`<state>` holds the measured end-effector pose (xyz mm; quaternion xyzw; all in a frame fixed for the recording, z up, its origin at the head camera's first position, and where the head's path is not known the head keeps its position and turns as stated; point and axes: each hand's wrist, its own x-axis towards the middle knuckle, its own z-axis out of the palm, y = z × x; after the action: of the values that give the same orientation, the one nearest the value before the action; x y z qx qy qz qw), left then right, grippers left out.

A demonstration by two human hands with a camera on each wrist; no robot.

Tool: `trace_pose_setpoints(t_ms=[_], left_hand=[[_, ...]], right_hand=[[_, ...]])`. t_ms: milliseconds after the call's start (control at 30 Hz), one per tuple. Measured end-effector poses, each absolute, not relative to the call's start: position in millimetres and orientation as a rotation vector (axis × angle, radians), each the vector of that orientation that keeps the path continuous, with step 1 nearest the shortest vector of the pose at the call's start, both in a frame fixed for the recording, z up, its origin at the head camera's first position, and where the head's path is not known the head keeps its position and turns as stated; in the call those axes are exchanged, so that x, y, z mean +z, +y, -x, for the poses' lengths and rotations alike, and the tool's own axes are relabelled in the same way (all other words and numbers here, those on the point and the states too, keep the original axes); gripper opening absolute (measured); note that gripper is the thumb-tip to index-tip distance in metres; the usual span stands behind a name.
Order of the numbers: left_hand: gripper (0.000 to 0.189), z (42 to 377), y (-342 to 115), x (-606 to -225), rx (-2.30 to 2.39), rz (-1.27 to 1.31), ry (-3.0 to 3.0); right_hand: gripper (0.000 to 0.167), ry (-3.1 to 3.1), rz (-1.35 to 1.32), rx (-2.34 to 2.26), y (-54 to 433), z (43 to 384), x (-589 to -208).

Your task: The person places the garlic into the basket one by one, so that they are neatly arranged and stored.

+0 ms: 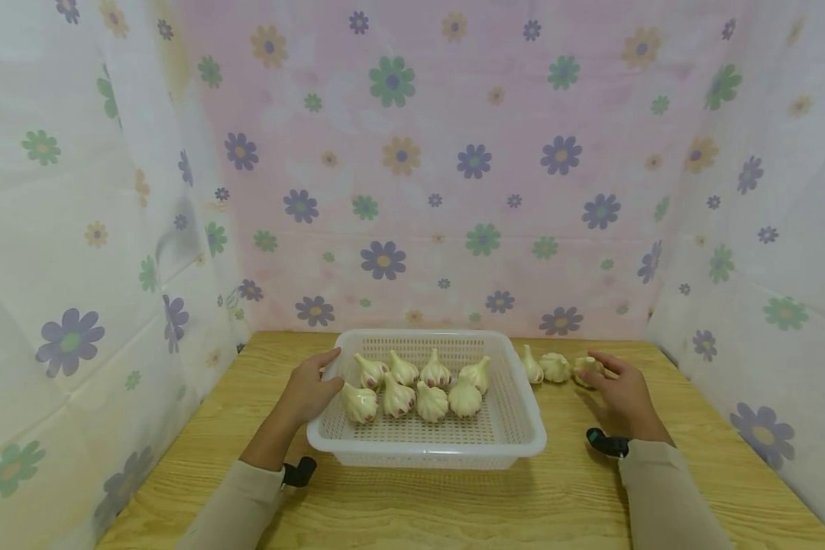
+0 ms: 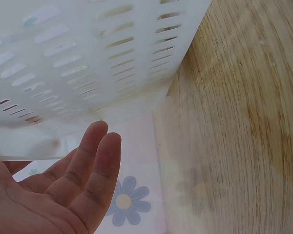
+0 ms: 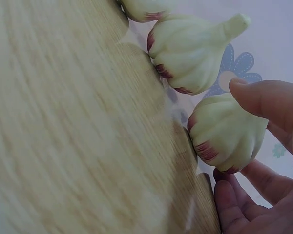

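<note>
A white plastic basket (image 1: 426, 451) with slotted walls sits on the wooden table, several garlic bulbs (image 1: 431, 402) in it in two rows. At its left rim, my left hand (image 1: 309, 389) holds on with the thumb over the edge; in the left wrist view, fingers (image 2: 107, 161) reach under the rim beside the outer wall. To the right of the basket, three more garlic bulbs stand in a line. My right hand (image 1: 622, 386) grips the rightmost garlic bulb (image 3: 227, 134) between thumb and fingers, low at the tabletop. Next to it is the middle bulb (image 3: 188, 53).
The leftmost loose garlic bulb (image 1: 532, 367) stands close to the basket's right rim. Flower-printed cloth (image 1: 426, 153) hangs behind the table (image 1: 385, 512) and along both sides. A black wrist device (image 1: 606, 443) sits at the right sleeve's cuff.
</note>
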<state>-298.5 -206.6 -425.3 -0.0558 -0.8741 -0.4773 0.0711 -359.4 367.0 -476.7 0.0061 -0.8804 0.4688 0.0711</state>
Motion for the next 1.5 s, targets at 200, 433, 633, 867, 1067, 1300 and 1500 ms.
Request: trace_pose_setpoints(t_ms=[200, 433, 633, 867, 1067, 1300, 1500], left_hand=[[0.064, 296.3, -204.8, -421.1, -1.431, 0.163, -2.645], [0.064, 296.1, -203.7, -420.3, -1.422, 0.157, -2.646], [0.064, 296.2, -203.3, -422.3, -1.432, 0.148, -2.651], [0.065, 297.4, -206.5, -422.7, -1.423, 0.159, -2.648], [0.065, 298.9, -207.1, -425.2, -1.406, 0.152, -2.654], [0.065, 299.0, -207.7, -425.7, -1.402, 0.153, -2.654], [0.065, 299.2, -207.5, -425.8, -1.429, 0.158, -2.648]], right_hand=[[0.08, -2.672, 0.039, 1.468, 366.5, 360.0, -477.1], [0.073, -2.636, 0.031, 1.409, 368.2, 360.6, -478.7], [0.07, -2.628, -0.012, 1.265, 369.4, 359.4, -473.7], [0.084, -2.641, 0.061, 1.338, 366.9, 360.2, -459.1], [0.089, -2.636, 0.086, 1.378, 361.0, 357.5, -446.8], [0.079, -2.578, 0.018, 1.235, 352.0, 352.1, -429.5], [0.068, -2.575, 0.008, 1.162, 340.6, 347.6, -407.8]])
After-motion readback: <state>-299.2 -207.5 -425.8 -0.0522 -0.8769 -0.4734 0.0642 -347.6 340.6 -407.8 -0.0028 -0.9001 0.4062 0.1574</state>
